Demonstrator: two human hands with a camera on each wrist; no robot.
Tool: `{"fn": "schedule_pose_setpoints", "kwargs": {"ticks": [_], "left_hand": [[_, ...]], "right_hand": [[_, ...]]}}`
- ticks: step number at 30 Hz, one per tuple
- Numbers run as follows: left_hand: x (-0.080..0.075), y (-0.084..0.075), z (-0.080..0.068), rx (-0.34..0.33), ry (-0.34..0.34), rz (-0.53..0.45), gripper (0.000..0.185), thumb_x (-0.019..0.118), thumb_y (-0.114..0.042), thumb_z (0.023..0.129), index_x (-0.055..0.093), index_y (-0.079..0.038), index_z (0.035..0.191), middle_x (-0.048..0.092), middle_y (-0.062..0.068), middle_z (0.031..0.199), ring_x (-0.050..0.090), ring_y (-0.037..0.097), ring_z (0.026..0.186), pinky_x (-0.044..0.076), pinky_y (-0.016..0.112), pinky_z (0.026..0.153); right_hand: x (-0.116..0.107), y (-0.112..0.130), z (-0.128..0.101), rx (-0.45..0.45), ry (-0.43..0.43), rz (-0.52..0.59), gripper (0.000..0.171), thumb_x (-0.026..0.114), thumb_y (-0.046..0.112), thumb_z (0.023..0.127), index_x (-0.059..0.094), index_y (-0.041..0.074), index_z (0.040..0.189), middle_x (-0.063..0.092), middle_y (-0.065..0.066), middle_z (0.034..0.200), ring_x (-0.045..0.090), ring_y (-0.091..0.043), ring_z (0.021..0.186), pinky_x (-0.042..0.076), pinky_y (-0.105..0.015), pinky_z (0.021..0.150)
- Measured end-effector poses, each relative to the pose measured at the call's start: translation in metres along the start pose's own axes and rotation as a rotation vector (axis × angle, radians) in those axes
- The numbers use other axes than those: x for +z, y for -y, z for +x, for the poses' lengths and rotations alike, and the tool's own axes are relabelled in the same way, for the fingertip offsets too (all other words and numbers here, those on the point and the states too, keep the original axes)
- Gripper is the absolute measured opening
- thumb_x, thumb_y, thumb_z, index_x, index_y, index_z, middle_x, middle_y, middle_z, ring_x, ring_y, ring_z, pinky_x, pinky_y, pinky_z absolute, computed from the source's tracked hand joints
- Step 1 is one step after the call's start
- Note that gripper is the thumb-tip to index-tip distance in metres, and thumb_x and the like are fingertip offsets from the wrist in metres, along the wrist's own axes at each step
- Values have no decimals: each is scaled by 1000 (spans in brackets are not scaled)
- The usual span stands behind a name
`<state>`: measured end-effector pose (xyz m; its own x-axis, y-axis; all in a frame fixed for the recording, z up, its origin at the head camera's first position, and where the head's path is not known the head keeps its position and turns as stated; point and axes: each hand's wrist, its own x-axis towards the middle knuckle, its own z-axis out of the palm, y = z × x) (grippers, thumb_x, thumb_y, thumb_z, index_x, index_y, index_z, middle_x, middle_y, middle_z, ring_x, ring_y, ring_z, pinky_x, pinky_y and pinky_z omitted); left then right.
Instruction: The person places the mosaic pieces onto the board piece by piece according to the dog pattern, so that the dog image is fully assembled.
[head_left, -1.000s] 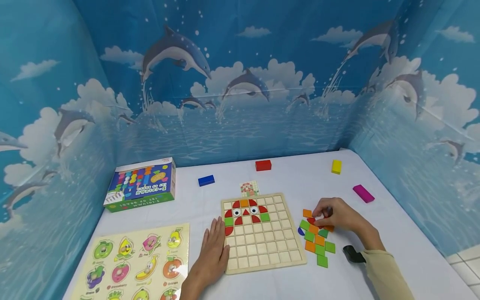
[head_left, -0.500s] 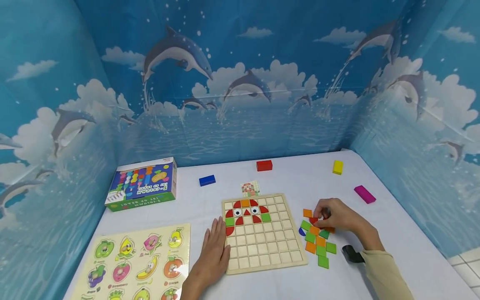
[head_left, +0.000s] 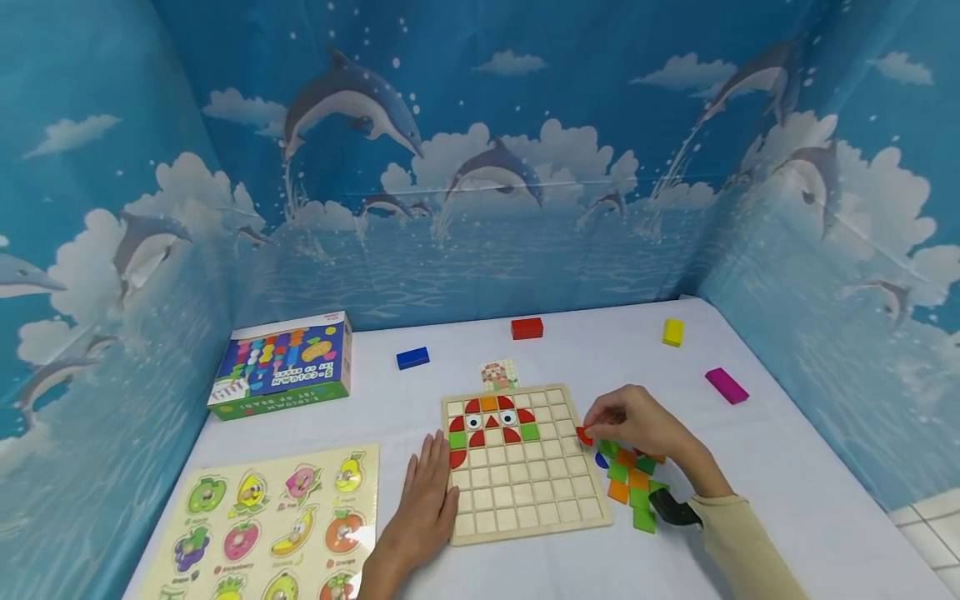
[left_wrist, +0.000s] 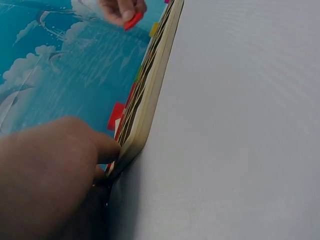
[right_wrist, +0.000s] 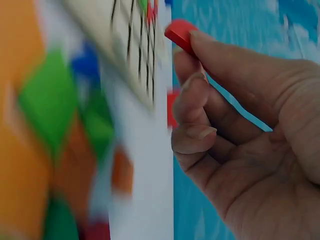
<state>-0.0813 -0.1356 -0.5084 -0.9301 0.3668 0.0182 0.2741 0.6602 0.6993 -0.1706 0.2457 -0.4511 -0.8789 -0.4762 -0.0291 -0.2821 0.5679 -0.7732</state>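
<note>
Between thumb and fingertips my right hand (head_left: 641, 423) pinches a red curved-edge tile (head_left: 584, 437), raised by the right edge of the wooden grid board (head_left: 531, 532). The right wrist view shows that red tile (right_wrist: 180, 34) close up. My left hand (head_left: 422, 507) lies with straight fingers along the board's left edge, touching it. Red, green and orange tiles form part of a face in the board's upper rows, with two eye tiles (head_left: 507, 419). Below my right hand lies a pile of loose green and orange tiles (head_left: 639, 481), partly covered by the hand.
A small pattern card (head_left: 498, 376) touches the board's far side. Blue (head_left: 412, 358), red (head_left: 527, 328), yellow (head_left: 672, 332) and magenta blocks (head_left: 727, 386) stand farther back. At left are a bead-set box (head_left: 281, 367) and a fruit puzzle (head_left: 262, 521).
My right hand has lifted the red tile from the pile and moved left toward the board. My left hand has stayed in place.
</note>
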Motion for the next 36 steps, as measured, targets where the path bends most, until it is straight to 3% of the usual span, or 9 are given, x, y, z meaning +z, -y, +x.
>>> {"fn": "schedule_pose_setpoints", "kwargs": {"ticks": [4,9,16,25,31,36], "left_hand": [[0,-1,2,-23,26,29,69,52,-16,112,19,5,169,10,18,181,1,36,168,4,62,133],[1,-2,4,-41,39,57,69,51,-18,113,18,4,170,9,15,181,1,33,168,4,61,133],[1,-2,4,-44,44,56,70,52,-20,113,18,2,171,9,13,181,0,33,168,4,62,133],[2,2,3,-8,17,34,69,52,-18,113,20,5,169,12,20,180,3,39,167,5,64,132],[2,3,3,-15,16,37,69,52,-19,113,20,4,170,11,19,180,2,37,168,4,63,132],[4,8,2,21,-10,18,69,51,-19,113,20,6,169,12,22,179,3,39,167,1,61,133]], "right_hand": [[28,19,16,-77,24,57,7,85,7,93,84,12,97,80,3,92,62,-8,72,57,-22,67],[63,40,35,-152,26,91,6,85,7,92,87,12,93,81,4,88,62,-6,72,55,-22,64],[97,57,55,-151,-2,83,7,86,5,91,87,12,92,80,8,85,67,-3,72,58,-23,66],[117,66,72,-161,-18,3,6,85,3,92,85,8,88,77,5,82,59,-2,69,53,-20,62],[123,70,78,-147,-15,-38,8,83,-2,92,86,5,88,79,1,85,63,-4,75,56,-22,69],[128,71,79,-132,-26,-61,9,83,-2,92,86,5,88,80,2,88,68,-8,82,58,-24,73]]}}
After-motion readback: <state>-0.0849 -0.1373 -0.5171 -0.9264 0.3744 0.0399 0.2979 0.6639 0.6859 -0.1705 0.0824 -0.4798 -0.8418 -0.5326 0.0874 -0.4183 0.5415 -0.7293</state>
